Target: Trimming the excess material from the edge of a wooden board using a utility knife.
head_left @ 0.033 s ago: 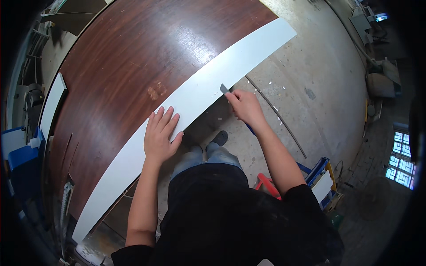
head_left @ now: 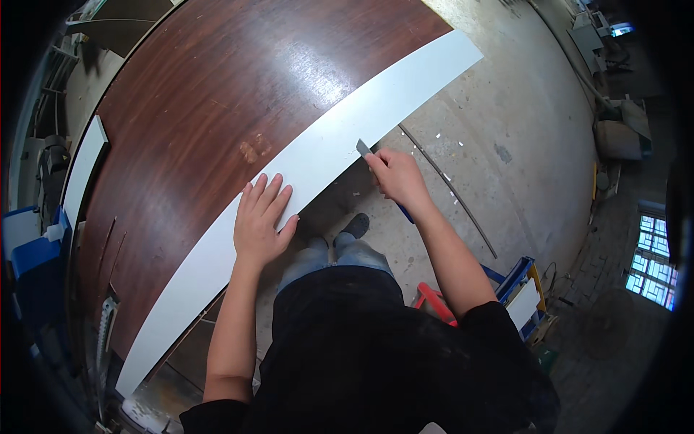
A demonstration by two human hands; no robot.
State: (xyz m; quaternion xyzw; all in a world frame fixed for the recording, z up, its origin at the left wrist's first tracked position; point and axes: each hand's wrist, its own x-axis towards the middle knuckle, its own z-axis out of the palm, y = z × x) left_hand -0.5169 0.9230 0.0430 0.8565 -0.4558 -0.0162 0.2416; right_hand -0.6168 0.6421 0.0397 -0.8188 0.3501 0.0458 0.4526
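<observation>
A long white board (head_left: 325, 152) lies along the near edge of a brown wood-grain table (head_left: 195, 101), and both its ends taper away in the curved view. My left hand (head_left: 260, 220) rests flat on the board's left half, fingers spread. Beyond the board's near edge, my right hand (head_left: 396, 175) is closed round a utility knife (head_left: 363, 148). Its grey blade points up and left over that edge, beside a tiny curl of white shaving. Part of a blue handle shows below my palm; the rest is hidden in my grip.
On the concrete floor lie a thin dark rod (head_left: 455, 194) and scattered white chips. A red object (head_left: 436, 302) and a blue-and-yellow frame (head_left: 522, 293) stand near my right elbow. Another white strip (head_left: 85, 170) sits at the table's far left, beside a blue object (head_left: 36, 254).
The knife blade has shifted very slightly toward me and left at the board's edge. My left hand stays in place on the board.
</observation>
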